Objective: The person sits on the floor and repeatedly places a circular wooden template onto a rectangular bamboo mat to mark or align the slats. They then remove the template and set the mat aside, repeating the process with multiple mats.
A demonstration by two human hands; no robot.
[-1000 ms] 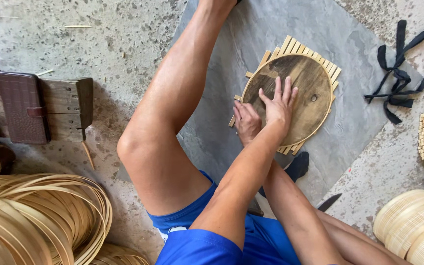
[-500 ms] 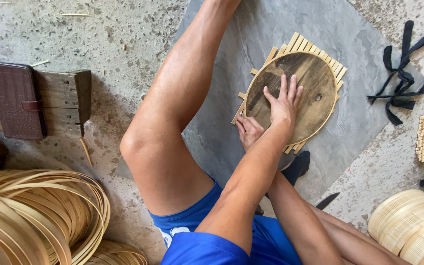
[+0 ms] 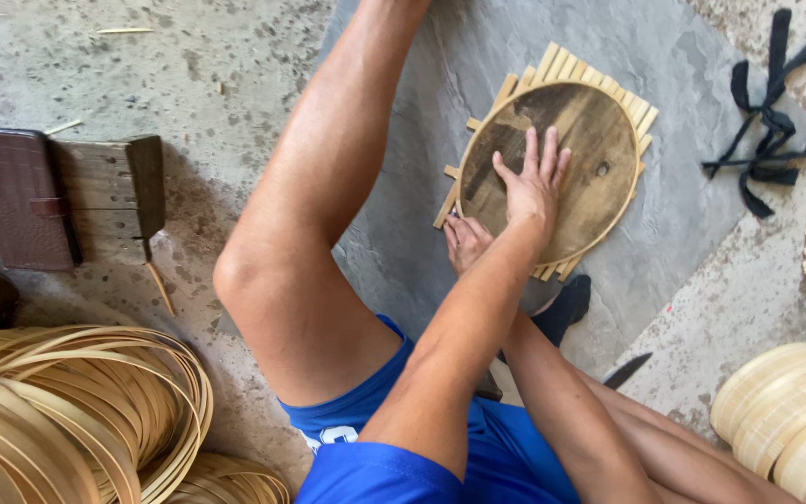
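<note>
Left hand (image 3: 534, 187): lying flat, fingers spread, pressing on the disc (image 3: 552, 173), arm crossing over the right.
Right hand (image 3: 466, 241): curling at the disc's lower-left rim; what it is pinching cannot be told.
Disc: sitting upper centre-right, directly under the left palm, long axis running lower left to upper right.
Slats (image 3: 566, 63): poking out beneath the disc.
Coils (image 3: 76, 401): lying lower left.

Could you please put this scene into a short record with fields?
Left hand: left hand pressed flat on the round dark wooden disc.
Right hand: right hand at the disc's near edge; what it grips is unclear.
Under disc: pale bamboo slat mat on grey stone slab.
Nearby: coiled bamboo strips, black cord.
</note>
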